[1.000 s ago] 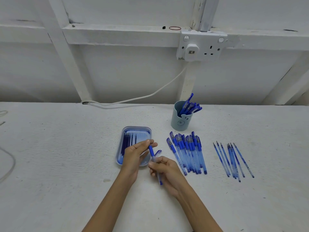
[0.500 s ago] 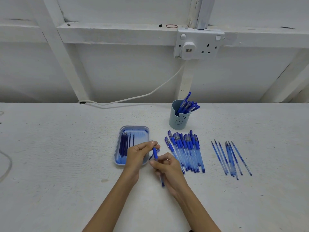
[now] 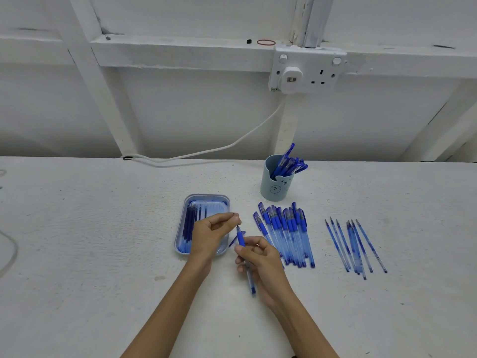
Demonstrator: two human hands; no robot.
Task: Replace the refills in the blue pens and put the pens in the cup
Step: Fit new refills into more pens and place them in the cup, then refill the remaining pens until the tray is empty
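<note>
Partway: cup (image 3: 275,188) holds several pens (image 3: 289,165), a row (image 3: 286,233) waits on the worktop (image 3: 103,241); right hand (image 3: 260,262) grips one pen (image 3: 241,239), left hand (image 3: 209,235) pinches a small dark piece (image 3: 233,215) near its tip.

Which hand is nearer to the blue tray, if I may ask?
Left. The left hand overlaps the tray's near right corner; the right hand, gripping a pen, sits beyond its right edge.

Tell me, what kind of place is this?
Probably a plain workshop bench for sorting jobs. The rough white table, the bare painted wall with its double socket and trailing cable, and the pens laid out in neat batches beside a cup all point that way.
</note>
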